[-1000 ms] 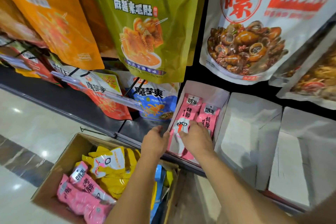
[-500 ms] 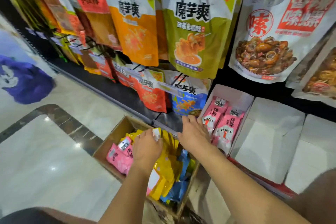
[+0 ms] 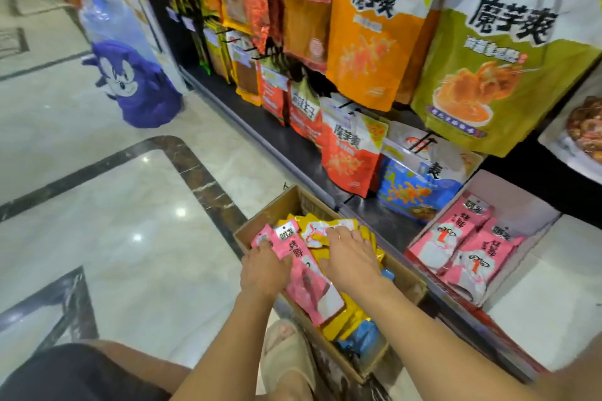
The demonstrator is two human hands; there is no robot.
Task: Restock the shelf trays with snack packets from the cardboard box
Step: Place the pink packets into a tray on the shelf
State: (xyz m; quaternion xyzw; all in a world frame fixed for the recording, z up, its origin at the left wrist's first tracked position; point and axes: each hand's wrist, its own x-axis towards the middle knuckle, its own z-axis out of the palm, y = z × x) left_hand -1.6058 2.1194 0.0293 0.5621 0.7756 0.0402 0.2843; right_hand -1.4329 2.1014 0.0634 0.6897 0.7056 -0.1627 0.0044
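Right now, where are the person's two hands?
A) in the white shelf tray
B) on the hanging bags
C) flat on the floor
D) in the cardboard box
D: the left hand holds pink packets and the right hand rests on yellow packets, both inside the cardboard box.

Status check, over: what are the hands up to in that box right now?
Left hand grips pink packet. Right hand flat on yellow packets. Both inside cardboard box. Path to tray looks unobstructed.

Glossy cream marble floor (image 3: pixel 97 238) with dark veined inlay bands (image 3: pixel 202 179), bright light glints (image 3: pixel 180 212), black shelving unit (image 3: pixel 293 153) alongside.
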